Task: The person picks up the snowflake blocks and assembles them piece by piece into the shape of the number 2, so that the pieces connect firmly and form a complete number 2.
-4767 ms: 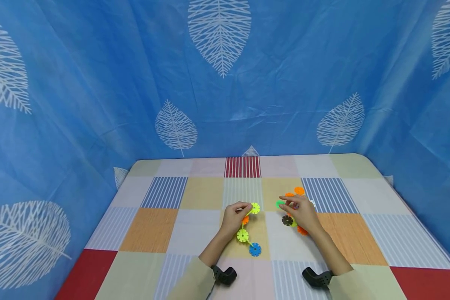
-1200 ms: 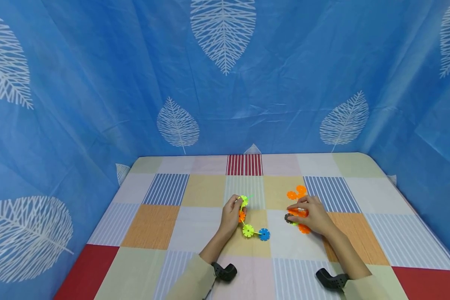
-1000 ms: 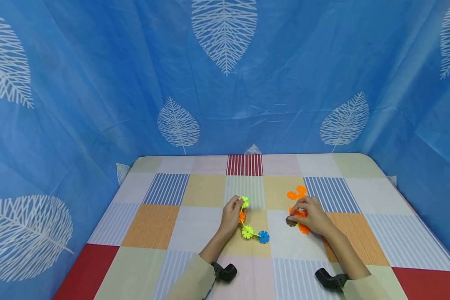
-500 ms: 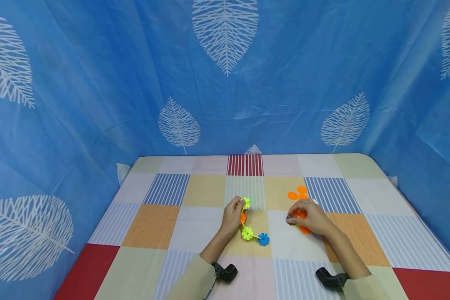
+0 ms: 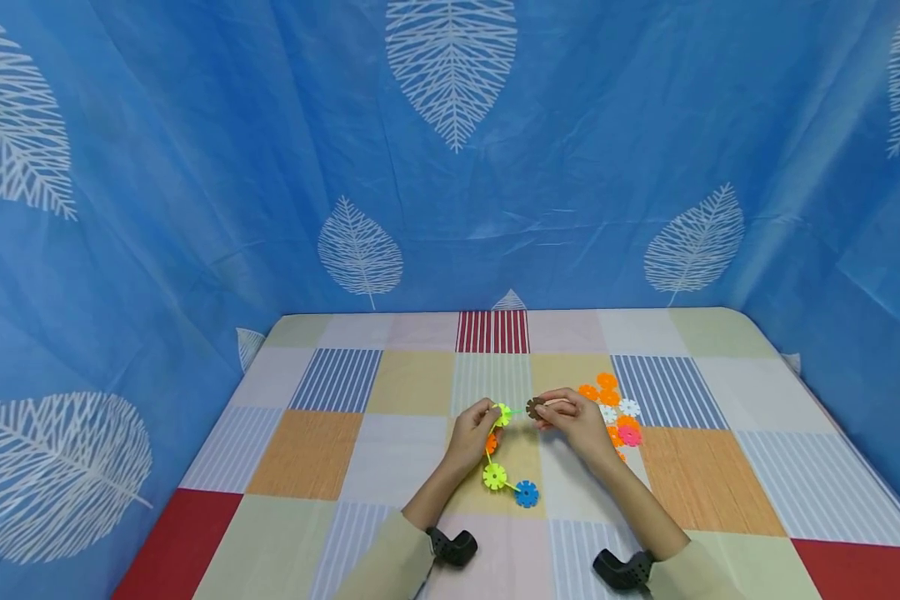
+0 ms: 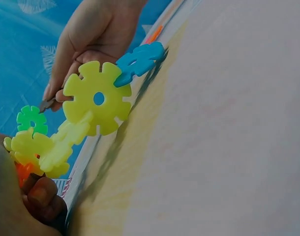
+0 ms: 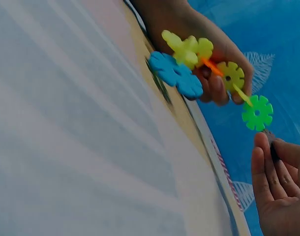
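Observation:
My left hand (image 5: 468, 437) pinches a chain of interlocking snowflake discs near its upper end. A blue disc (image 5: 527, 494) hangs at the chain's lower end, joined to a yellow disc (image 5: 494, 477). Further up come an orange disc (image 5: 491, 443), partly behind the fingers, and more yellow pieces. At the far end sits a green disc (image 7: 257, 113), seen edge-on in the head view. My right hand (image 5: 581, 425) pinches a dark brown snowflake disc (image 5: 534, 407) between thumb and fingers. Its edge meets the green disc's rim; whether the slots interlock I cannot tell.
Right of my right hand lie loose snowflake discs on the patchwork tablecloth (image 5: 397, 454): several orange discs (image 5: 606, 381), white discs (image 5: 629, 407) and a pink disc (image 5: 630, 436). My right forearm partly covers this pile. A blue curtain (image 5: 540, 167) stands behind the table.
My right hand has picked the brown disc from the pile and carried it left to the green disc, uncovering white and pink discs. Earlier the green disc joined the chain. My left hand has barely moved.

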The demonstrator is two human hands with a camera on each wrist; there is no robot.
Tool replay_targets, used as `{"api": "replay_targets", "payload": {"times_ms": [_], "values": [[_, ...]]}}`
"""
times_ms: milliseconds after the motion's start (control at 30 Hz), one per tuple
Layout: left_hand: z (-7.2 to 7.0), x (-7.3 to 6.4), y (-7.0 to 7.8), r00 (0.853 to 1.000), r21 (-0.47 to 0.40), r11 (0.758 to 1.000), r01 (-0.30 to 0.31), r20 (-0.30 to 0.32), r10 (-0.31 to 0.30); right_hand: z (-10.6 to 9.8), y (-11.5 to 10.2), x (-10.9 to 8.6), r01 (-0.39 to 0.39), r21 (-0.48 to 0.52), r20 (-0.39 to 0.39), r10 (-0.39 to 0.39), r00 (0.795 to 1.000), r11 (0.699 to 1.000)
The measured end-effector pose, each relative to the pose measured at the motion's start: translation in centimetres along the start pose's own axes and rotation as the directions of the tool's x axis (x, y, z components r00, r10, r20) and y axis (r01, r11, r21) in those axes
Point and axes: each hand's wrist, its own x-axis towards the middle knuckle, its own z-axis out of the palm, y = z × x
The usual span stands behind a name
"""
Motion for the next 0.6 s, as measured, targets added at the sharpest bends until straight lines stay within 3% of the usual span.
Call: {"api": "replay_targets", "payload": {"times_ms": [367,600], "values": [[-0.06,0.03,0.03,1.000,0.014,1.000,0.002,-0.006,-0.002,0.56,-0.24,-0.21,0.008,0.020,-0.005,-0.008,1.000,1.000],[-0.06,0.00,-0.11,1.000,0.007,1.000,0.021,-0.004,-0.021,0.61,-0.22,-0.48,0.012,-0.042,0.006,-0.012,1.000,0.999]]}}
